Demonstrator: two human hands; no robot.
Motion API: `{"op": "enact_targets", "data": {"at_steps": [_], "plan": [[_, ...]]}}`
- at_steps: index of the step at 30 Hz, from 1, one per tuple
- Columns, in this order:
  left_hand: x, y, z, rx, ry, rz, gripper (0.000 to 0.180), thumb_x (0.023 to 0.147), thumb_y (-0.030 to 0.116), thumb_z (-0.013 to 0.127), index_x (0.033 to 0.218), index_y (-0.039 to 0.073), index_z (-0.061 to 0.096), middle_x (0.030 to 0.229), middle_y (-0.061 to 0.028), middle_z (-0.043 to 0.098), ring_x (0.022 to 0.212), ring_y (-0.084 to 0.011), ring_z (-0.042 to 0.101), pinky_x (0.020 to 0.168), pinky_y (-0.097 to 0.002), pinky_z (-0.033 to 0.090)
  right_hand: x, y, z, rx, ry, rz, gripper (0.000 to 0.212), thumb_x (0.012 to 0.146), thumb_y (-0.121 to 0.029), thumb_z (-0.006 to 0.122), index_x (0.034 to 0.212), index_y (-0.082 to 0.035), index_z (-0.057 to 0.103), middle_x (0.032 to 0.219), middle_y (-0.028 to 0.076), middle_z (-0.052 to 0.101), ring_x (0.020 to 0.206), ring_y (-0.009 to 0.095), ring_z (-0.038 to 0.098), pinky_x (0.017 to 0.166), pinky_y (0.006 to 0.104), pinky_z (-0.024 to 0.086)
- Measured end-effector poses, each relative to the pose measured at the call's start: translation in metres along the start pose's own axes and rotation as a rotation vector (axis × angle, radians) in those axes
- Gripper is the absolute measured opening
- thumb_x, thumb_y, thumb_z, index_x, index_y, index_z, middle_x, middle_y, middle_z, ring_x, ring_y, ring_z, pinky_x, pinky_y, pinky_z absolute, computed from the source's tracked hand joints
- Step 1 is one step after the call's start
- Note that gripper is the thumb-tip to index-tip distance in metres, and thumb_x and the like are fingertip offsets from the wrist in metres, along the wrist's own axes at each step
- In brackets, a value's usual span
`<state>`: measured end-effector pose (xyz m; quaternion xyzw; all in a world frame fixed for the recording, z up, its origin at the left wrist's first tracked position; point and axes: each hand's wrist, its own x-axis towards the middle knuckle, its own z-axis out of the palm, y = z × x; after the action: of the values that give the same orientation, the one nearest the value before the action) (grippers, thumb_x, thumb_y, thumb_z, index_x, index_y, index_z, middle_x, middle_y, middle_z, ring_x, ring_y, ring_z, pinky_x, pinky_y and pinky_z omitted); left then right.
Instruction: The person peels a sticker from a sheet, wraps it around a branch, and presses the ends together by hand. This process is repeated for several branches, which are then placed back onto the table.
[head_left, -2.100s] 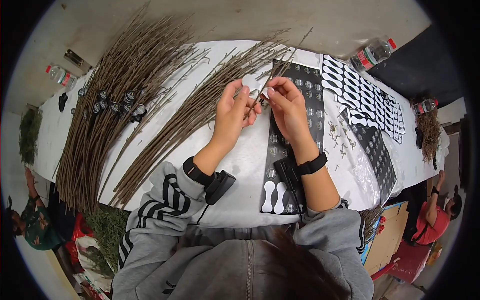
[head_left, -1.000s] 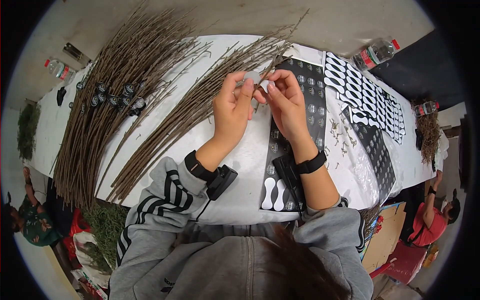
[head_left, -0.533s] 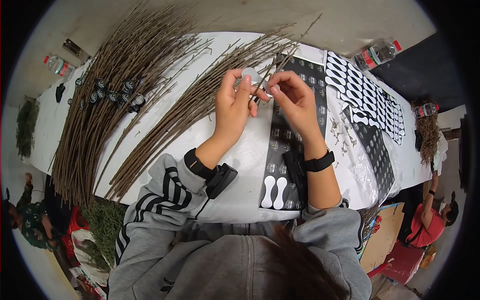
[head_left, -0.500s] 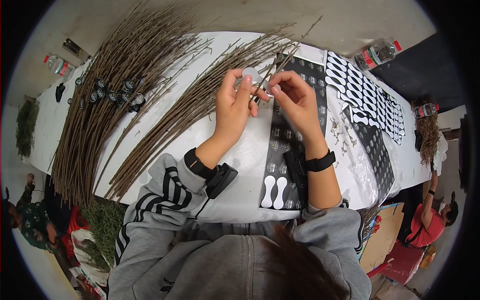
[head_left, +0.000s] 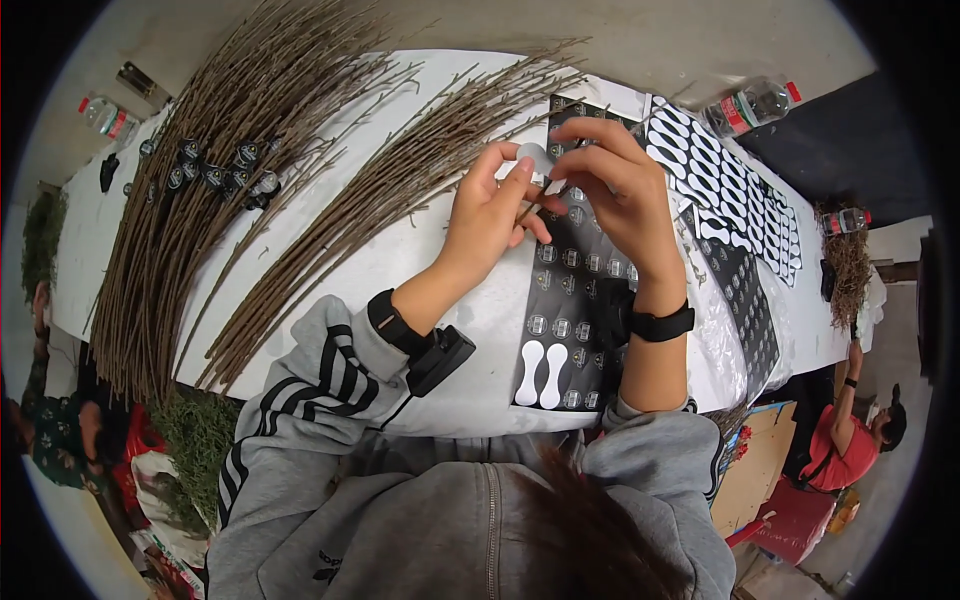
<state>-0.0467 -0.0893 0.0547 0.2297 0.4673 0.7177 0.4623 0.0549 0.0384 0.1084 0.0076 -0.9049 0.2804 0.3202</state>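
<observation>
A white-and-grey sticker label (head_left: pixel 534 156) with a rounded end stands between my hands, above the black label sheet. My left hand (head_left: pixel 485 208) pinches it between thumb and forefinger, and its other fingers curl below around a thin brown twig, mostly hidden. My right hand (head_left: pixel 630 190) is closed at the label's other side, fingertips bent down at its edge. Left of my hands lies a loose row of bare twigs (head_left: pixel 345 235). The black label sheet (head_left: pixel 547 290) lies under my right wrist, with white dumbbell-shaped gaps (head_left: pixel 552 375) near its front.
A thick twig bundle (head_left: pixel 150 280) with several round black labels (head_left: pixel 213 175) lies at left. Peeled white sheets (head_left: pixel 690 150), clear plastic (head_left: pixel 715 320) and a bottle (head_left: pixel 750 107) are at right. Greenery (head_left: pixel 185 455) stands below the table's left edge. Other people are at both sides.
My right hand has turned and shifted right, its fingers now bent over the label. My left hand has moved slightly right with the label. The twig's long upper end no longer shows so clearly.
</observation>
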Motion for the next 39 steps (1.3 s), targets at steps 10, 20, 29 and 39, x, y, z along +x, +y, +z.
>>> {"op": "enact_targets", "data": {"at_steps": [10, 20, 29, 39], "plan": [[-0.004, 0.002, 0.005, -0.161, 0.135, 0.057, 0.031, 0.097, 0.027, 0.049, 0.111, -0.001, 0.051, 0.101, -0.0106, 0.058, 0.065, -0.02, 0.067, 0.038, -0.02, 0.029, -0.003, 0.012, 0.014, 0.134, 0.046, 0.068, 0.022, 0.069, 0.018, 0.058, 0.084, 0.002, 0.062, 0.086, 0.007, 0.063, 0.083, 0.021, 0.06, 0.072, 0.0283, 0.048], [-0.001, -0.001, 0.0, -0.172, 0.138, 0.024, 0.036, 0.098, 0.028, 0.048, 0.114, -0.004, 0.052, 0.103, -0.013, 0.059, 0.066, -0.022, 0.068, 0.037, -0.0196, 0.028, -0.006, 0.015, 0.027, 0.245, 0.158, 0.217, 0.02, 0.075, 0.015, 0.06, 0.089, 0.001, 0.066, 0.087, 0.006, 0.063, 0.081, 0.014, 0.059, 0.069, 0.0252, 0.047], [-0.002, 0.0, 0.003, -0.108, 0.185, 0.035, 0.037, 0.098, 0.031, 0.048, 0.115, -0.001, 0.053, 0.106, -0.0162, 0.06, 0.061, -0.0211, 0.067, 0.037, -0.0199, 0.025, -0.005, 0.016, 0.034, 0.194, 0.254, 0.186, 0.02, 0.072, 0.012, 0.062, 0.086, -0.001, 0.068, 0.083, 0.008, 0.066, 0.079, 0.02, 0.064, 0.07, 0.0272, 0.051], [-0.003, 0.002, 0.004, -0.057, 0.19, 0.038, 0.039, 0.097, 0.033, 0.048, 0.117, 0.0, 0.053, 0.114, -0.0225, 0.059, 0.06, -0.0191, 0.067, 0.038, -0.0199, 0.026, -0.007, 0.015, 0.035, 0.151, 0.253, 0.169, 0.019, 0.076, 0.014, 0.06, 0.087, 0.0, 0.067, 0.087, 0.006, 0.064, 0.081, 0.014, 0.059, 0.065, 0.023, 0.046]]}}
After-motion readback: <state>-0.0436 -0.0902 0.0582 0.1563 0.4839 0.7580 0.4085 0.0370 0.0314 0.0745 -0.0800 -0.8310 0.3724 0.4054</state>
